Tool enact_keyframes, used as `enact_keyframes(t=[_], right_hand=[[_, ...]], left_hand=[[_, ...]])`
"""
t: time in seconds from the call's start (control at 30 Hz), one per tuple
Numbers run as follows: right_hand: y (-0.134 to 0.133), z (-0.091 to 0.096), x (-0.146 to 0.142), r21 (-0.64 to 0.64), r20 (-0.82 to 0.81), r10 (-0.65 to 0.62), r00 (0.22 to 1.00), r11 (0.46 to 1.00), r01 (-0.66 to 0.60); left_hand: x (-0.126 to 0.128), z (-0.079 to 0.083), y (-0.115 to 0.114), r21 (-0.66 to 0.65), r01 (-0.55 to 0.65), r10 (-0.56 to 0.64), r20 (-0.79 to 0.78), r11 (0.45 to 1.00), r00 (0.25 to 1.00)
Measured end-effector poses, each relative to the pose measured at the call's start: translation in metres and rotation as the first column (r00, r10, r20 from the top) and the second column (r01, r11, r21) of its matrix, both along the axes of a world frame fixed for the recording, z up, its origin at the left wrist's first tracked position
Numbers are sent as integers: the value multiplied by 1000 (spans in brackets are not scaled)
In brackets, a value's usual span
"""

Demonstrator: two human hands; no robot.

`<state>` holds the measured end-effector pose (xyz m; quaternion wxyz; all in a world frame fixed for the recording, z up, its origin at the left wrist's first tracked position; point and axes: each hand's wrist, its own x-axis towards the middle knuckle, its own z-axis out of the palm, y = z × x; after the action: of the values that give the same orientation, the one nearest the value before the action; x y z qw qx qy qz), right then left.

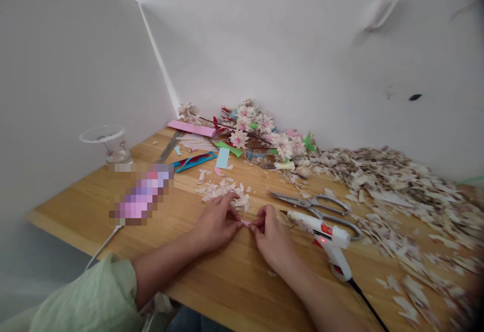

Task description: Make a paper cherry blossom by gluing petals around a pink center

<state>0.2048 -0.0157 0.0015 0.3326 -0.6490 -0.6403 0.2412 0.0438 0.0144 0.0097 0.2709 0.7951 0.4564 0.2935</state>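
Note:
Between my two hands, low over the wooden table (212, 281), is a small pink strip (245, 223), perhaps paper. My left hand (217, 223) pinches its left end between thumb and fingers. Its right end is in the fingertips of my right hand (273, 236). Just beyond my left hand lies a small heap of pale petal-like pieces (223, 191). Right of my right hand, a white glue gun (321, 231) rests on its side with a red light lit. Metal scissors (310, 203) lie open behind it.
A large pile of dried pale flakes (378, 181) covers the right side. Handmade flowers (260, 125) lie along the wall beside a pink roll (192, 128). At left are a clear plastic cup (117, 150) and a blurred-out device (141, 193) on a white cable (104, 244). A black cord (366, 302) trails from the glue gun.

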Motion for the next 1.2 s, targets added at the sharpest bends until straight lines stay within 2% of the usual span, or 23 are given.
enact_keyframes(t=[0.3, 0.43, 0.67, 0.83, 1.03, 1.2], right_hand=[[4, -3, 3, 73, 68, -1, 998, 997, -4], [5, -4, 7, 117, 86, 47, 995, 991, -57], [-2, 2, 10, 172, 130, 147, 981, 971, -168], [-3, 1, 12, 189, 199, 155, 968, 963, -193], [-3, 3, 10, 206, 282, 191, 940, 945, -253], [-7, 8, 13, 280, 294, 157, 943, 929, -241]], left_hand=[[14, 4, 3, -103, -121, 121, -7, 987, 993], [16, 4, 4, -117, -131, 132, -3, 984, 991], [14, -3, 2, -68, -126, 130, 54, 990, 990], [14, -6, 0, -39, -116, 119, 86, 993, 989], [18, -9, 0, -28, -190, 192, 104, 981, 976], [15, -6, -1, 55, -274, 246, 298, 960, 922]])
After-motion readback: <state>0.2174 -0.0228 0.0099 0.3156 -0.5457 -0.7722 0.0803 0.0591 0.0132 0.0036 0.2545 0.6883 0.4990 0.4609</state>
